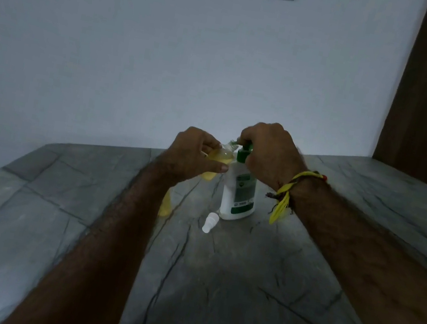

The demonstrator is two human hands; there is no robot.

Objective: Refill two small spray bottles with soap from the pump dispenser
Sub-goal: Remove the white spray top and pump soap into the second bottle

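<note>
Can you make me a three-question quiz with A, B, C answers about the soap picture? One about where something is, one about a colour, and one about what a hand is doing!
1. Where is the white spray cap?
A. On the table
B. On the bottle
C. In a hand

2. What colour is the pump head?
A. Red
B. Green
C. Blue

3. What is the left hand doing?
A. Resting flat
B. Pointing
C. Holding a small spray bottle

Answers: 1 A, it lies on the grey table beside the pump dispenser. 2 B, the top is green. 3 C, fingers curl around the yellowish bottle at the nozzle.
</note>
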